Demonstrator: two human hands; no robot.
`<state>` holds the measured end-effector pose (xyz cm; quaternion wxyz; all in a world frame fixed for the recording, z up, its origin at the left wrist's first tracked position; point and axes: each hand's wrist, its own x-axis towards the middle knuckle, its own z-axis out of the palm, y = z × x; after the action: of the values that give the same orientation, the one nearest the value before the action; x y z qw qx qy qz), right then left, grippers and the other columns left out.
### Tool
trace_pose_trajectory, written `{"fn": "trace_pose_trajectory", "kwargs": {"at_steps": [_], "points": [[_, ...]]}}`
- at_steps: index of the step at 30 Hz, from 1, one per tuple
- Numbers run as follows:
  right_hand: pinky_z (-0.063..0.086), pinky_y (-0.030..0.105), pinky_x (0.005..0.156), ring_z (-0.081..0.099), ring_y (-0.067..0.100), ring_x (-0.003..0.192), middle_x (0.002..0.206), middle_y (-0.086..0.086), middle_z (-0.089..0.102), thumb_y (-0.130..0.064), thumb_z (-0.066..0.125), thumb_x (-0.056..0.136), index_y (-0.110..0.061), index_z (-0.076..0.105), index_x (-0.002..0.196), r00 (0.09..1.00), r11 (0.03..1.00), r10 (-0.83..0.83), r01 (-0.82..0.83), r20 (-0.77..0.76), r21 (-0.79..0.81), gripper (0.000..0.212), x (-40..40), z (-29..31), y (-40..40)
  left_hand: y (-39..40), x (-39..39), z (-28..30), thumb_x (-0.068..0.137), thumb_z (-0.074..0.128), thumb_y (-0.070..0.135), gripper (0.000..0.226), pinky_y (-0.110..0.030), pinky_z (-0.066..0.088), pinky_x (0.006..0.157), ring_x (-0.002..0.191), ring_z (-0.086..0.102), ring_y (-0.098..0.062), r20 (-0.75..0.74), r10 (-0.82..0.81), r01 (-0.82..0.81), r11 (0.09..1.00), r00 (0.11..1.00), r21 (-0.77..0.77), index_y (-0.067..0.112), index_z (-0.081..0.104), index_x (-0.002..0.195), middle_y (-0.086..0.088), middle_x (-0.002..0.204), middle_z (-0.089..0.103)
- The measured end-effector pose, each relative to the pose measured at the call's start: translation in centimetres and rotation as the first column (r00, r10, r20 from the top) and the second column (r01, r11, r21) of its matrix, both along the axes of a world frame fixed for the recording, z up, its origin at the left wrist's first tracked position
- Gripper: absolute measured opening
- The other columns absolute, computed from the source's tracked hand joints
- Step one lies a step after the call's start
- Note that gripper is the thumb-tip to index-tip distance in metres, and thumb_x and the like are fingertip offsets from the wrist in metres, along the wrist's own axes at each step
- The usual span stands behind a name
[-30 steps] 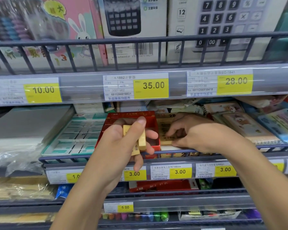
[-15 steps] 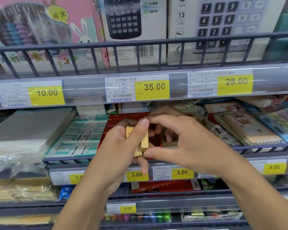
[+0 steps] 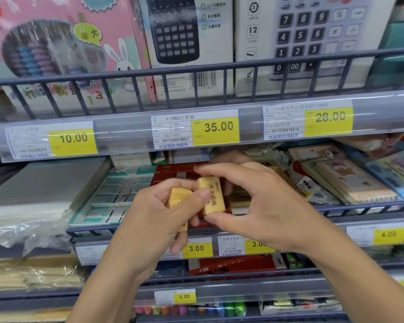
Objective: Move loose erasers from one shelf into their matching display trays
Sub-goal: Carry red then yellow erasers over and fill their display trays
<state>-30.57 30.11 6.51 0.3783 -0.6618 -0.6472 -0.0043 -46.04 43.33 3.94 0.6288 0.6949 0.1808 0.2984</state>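
Note:
My left hand [image 3: 154,220] holds a small stack of yellow erasers [image 3: 179,197] in front of the red display tray [image 3: 173,170] on the middle shelf. My right hand [image 3: 261,206] pinches one yellow eraser [image 3: 211,198] with red lettering between thumb and fingers, right beside the stack. Most of the red tray is hidden behind both hands. A teal and white tray [image 3: 112,194] of wrapped erasers sits to its left.
A wire rail [image 3: 359,207] fronts the shelf, with price tags [image 3: 196,248] below. Notebooks and packets [image 3: 336,180] crowd the right side. Calculator boxes [image 3: 189,43] stand on the shelf above. A plastic-wrapped stack [image 3: 28,206] lies at the left.
My right hand left the shelf's right part, came to my left hand and took one yellow eraser from the stack. The view shifted slightly down.

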Motion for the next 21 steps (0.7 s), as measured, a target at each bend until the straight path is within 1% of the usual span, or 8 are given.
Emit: {"fn": "trace_pose_trajectory", "kwargs": {"at_steps": [3, 5, 8, 10, 12, 16, 18, 21], "points": [[0.044, 0.02, 0.088, 0.054, 0.005, 0.103, 0.111, -0.023, 0.059, -0.043, 0.077, 0.08, -0.045, 0.049, 0.136, 0.997, 1.0, -0.006, 0.008, -0.074, 0.017, 0.063, 0.3, -0.3, 0.0, 0.0, 0.0, -0.1, 0.066, 0.085, 0.049, 0.038, -0.014, 0.025, 0.035, 0.032, 0.03, -0.013, 0.063, 0.025, -0.018, 0.994, 0.998, -0.11, 0.024, 0.08, 0.094, -0.008, 0.059, 0.055], [0.05, 0.033, 0.085, 0.057, 0.012, 0.097, 0.112, -0.017, 0.06, -0.047, 0.076, 0.078, -0.044, 0.05, 0.132, 0.981, 0.999, 0.014, -0.003, -0.194, 0.053, 0.061, 0.3, -0.6, 0.0, -0.1, 0.0, -0.1, 0.068, 0.087, 0.046, 0.031, -0.015, 0.025, 0.034, 0.034, 0.029, -0.013, 0.086, 0.041, -0.029, 0.989, 0.995, -0.144, 0.026, 0.08, 0.09, -0.008, 0.059, 0.054], [0.055, 0.035, 0.074, 0.061, 0.017, 0.092, 0.109, -0.011, 0.061, -0.042, 0.078, 0.077, -0.035, 0.055, 0.124, 0.923, 0.989, 0.091, -0.041, -0.374, 0.14, 0.052, -0.4, -1.2, 0.1, -0.3, 0.3, 0.0, 0.073, 0.091, 0.043, 0.023, -0.016, 0.024, 0.034, 0.034, 0.03, -0.013, 0.108, 0.07, -0.051, 0.985, 0.992, -0.163, 0.027, 0.079, 0.084, -0.007, 0.058, 0.055], [0.055, 0.031, 0.074, 0.06, 0.016, 0.09, 0.104, -0.011, 0.061, -0.04, 0.077, 0.08, -0.037, 0.055, 0.119, 0.941, 0.989, 0.038, 0.013, -0.336, 0.149, 0.046, -0.8, -1.7, 0.2, -0.5, 0.5, 0.0, 0.071, 0.084, 0.045, 0.023, -0.016, 0.025, 0.033, 0.033, 0.03, -0.013, 0.12, 0.09, -0.07, 0.984, 0.989, -0.163, 0.025, 0.079, 0.082, -0.007, 0.058, 0.056], [0.05, 0.021, 0.076, 0.058, 0.012, 0.089, 0.097, -0.014, 0.058, -0.039, 0.075, 0.083, -0.038, 0.056, 0.119, 0.979, 0.981, -0.068, 0.101, -0.194, 0.165, 0.041, -1.0, -2.0, 0.2, -0.7, 0.7, 0.0, 0.072, 0.083, 0.044, 0.022, -0.016, 0.025, 0.033, 0.032, 0.031, -0.013, 0.122, 0.097, -0.077, 0.984, 0.988, -0.161, 0.025, 0.079, 0.08, -0.008, 0.058, 0.056], [0.037, 0.004, 0.077, 0.049, -0.007, 0.081, 0.092, -0.017, 0.05, -0.027, 0.072, 0.086, -0.022, 0.066, 0.123, 0.982, 0.954, -0.184, 0.168, 0.043, 0.247, 0.038, -0.9, -1.9, 0.1, -0.7, 0.6, 0.0, 0.074, 0.082, 0.046, 0.024, -0.016, 0.027, 0.033, 0.032, 0.033, -0.015, 0.081, 0.076, -0.063, 0.987, 0.994, -0.145, 0.023, 0.079, 0.081, -0.009, 0.058, 0.058], [0.041, 0.009, 0.072, 0.053, 0.0, 0.077, 0.087, -0.012, 0.059, -0.025, 0.072, 0.085, -0.022, 0.069, 0.121, 0.983, 0.962, -0.177, 0.161, 0.054, 0.222, 0.036, -0.5, -1.3, -0.2, -0.8, 0.6, 0.1, 0.075, 0.081, 0.048, 0.027, -0.017, 0.028, 0.033, 0.034, 0.035, -0.015, 0.069, 0.059, -0.05, 0.99, 0.996, -0.129, 0.024, 0.08, 0.086, -0.009, 0.06, 0.06], [0.052, 0.027, 0.061, 0.064, 0.008, 0.071, 0.08, -0.012, 0.071, -0.027, 0.073, 0.084, -0.032, 0.071, 0.115, 0.98, 0.979, -0.168, 0.178, -0.108, 0.096, 0.031, 1.3, 0.2, -1.2, -0.8, 0.6, 0.1, 0.076, 0.082, 0.051, 0.03, -0.017, 0.028, 0.035, 0.045, 0.04, -0.014, 0.094, 0.082, -0.07, 0.99, 0.992, -0.126, 0.023, 0.077, 0.083, -0.006, 0.067, 0.064]]}}
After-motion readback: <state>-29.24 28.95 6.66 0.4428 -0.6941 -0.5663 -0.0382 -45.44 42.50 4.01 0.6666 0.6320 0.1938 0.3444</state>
